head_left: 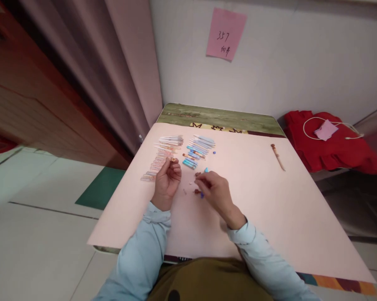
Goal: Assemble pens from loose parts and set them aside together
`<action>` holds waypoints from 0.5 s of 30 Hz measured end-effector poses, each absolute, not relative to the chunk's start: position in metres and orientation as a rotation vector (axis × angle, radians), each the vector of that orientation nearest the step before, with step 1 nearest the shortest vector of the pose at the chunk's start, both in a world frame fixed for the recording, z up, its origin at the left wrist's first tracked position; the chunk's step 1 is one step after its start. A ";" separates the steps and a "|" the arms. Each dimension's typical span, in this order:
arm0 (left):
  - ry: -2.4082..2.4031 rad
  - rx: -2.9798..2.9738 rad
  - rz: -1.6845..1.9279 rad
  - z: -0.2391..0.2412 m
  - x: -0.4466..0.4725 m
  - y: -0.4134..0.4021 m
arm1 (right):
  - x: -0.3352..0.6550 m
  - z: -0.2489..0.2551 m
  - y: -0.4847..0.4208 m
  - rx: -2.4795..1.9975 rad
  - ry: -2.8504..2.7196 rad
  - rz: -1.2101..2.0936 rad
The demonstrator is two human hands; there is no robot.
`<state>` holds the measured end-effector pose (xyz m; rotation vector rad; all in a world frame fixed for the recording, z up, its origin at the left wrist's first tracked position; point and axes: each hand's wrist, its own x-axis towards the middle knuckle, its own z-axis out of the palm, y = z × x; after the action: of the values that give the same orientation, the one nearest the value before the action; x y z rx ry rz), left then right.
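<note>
My left hand (167,180) is closed, thumb and forefinger pinching a small tan piece with a round end (173,159); it looks like part of a pen, but most of it is hidden. Just to the right, my right hand (215,190) has thumb and fingertips pressed together above the white sheet; what they hold, if anything, is too small to make out. Around its fingertips lie small brown pieces (196,191), a light blue piece (206,170) and a dark blue piece (202,195). A tiny clear piece (185,192) lies between the hands.
Pink and clear pen parts (158,167) lie in a row at left, beside blue pen parts (201,146). A brown-topped pen (278,157) lies at right on the white sheet (254,209). A red cloth-covered stool (332,146) with a white cable stands beyond the table's right edge.
</note>
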<state>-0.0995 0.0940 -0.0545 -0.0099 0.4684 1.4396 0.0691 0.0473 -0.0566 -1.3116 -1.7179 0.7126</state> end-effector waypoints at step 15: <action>0.503 -0.040 1.362 -0.066 -0.088 0.091 | 0.027 -0.083 0.024 -1.519 -2.318 -0.094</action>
<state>-0.0880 0.0914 -0.0660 -0.0402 0.5033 1.3623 0.0268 0.0239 -0.0828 -1.5186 -2.3176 -0.0939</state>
